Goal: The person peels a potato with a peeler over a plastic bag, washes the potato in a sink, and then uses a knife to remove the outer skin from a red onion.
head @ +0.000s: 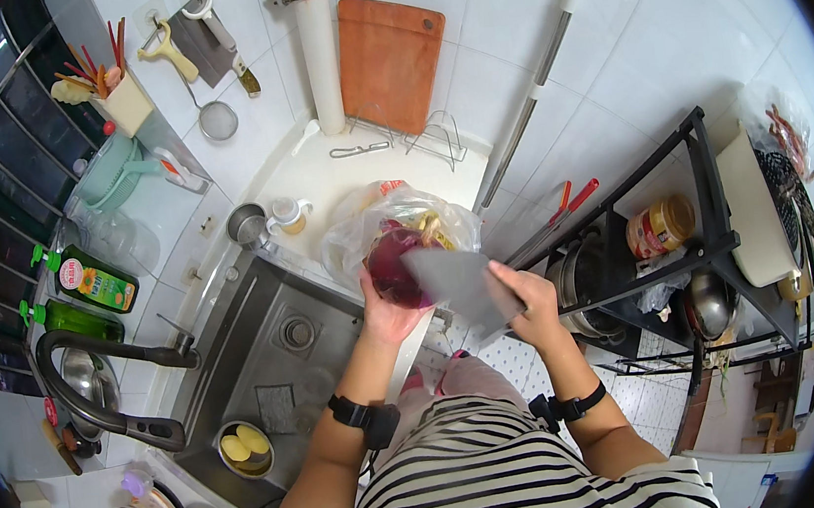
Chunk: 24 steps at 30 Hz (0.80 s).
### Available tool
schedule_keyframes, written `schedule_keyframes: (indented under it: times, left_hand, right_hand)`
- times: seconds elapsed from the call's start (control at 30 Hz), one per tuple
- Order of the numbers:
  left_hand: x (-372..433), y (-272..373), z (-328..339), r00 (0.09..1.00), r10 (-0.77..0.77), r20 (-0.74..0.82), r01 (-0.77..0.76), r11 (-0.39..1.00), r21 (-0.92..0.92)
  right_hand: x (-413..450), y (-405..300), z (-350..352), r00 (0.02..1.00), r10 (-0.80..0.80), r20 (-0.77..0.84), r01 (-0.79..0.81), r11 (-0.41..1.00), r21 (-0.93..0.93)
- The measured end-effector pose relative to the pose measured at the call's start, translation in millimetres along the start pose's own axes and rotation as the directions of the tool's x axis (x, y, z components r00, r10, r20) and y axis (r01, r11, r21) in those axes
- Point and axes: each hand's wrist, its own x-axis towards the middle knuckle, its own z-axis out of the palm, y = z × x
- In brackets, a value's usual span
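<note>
My left hand (388, 315) grips a round, dark purple fruit or vegetable (391, 263) from below, over the counter's front edge. Its exact kind is unclear. A broad-bladed cleaver (458, 282), blurred by motion, is held in my right hand (535, 301). The blade's far end overlaps the right side of the purple piece, and I cannot tell whether they touch. Behind the piece lies a clear plastic bag (345, 231) with yellowish and purplish scraps (434, 227) in it, partly hidden.
The steel sink (329, 366) is on the left, holding a metal bowl (248, 475) of peeled yellow pieces in water. A black faucet (100, 346) arches over it. A black rack (609, 300) with pots stands right. An orange cutting board (390, 62) leans against the back wall.
</note>
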Motion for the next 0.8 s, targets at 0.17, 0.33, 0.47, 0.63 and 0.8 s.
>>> schedule_keyframes:
  times: [0.17,0.33,0.47,0.63,0.8]
  left_hand:
    - [-40,-3,33,0.961,0.269,-0.070,-0.093,0.546,0.833]
    - [-64,0,44,0.866,0.259,0.428,0.105,-0.931,0.350]
    - [-72,-1,48,0.873,0.311,0.375,0.145,-0.900,0.411]
    - [-73,3,47,0.888,0.353,0.296,0.151,-0.829,0.538]
    - [-64,5,28,0.895,0.245,0.372,0.125,-0.940,0.319]
  right_hand:
    - [4,-18,15,0.990,-0.142,0.024,0.144,0.973,-0.180]
    - [8,-26,25,0.990,-0.144,-0.006,0.140,0.967,-0.214]
    - [8,-27,22,0.988,-0.154,0.012,0.154,0.969,-0.194]
    - [6,-32,18,0.986,-0.159,0.059,0.167,0.967,-0.190]
    - [-1,-25,28,0.991,-0.131,0.013,0.131,0.974,-0.183]
